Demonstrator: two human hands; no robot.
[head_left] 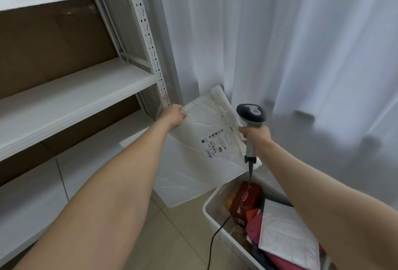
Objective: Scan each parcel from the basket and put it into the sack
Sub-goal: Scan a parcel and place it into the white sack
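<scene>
The parcel, a white padded mailer, is held in the air at the middle of the frame, above the floor and up and left of the basket. Its label is turned up toward the camera. It is pinched at its upper left corner by the left hand, the grip being closed on that edge. It is judged to be light and soft, with a smooth skin that may slide. A hold at a corner lets it sag, so a hold along an edge would keep the label flatter.

The scanner is held by its handle in the right hand, the grip being wrapped round it, just right of the label. Its cable runs down across the basket rim.

In the basket, at lower right, a red box, a second mailer and coloured soft packs are seen.

A white sheet lies below the parcel; whether it is the sack cannot be told.

The floor is tiled in pale beige. White shelving fills the left of the frame, and a white curtain hangs across the right.
</scene>
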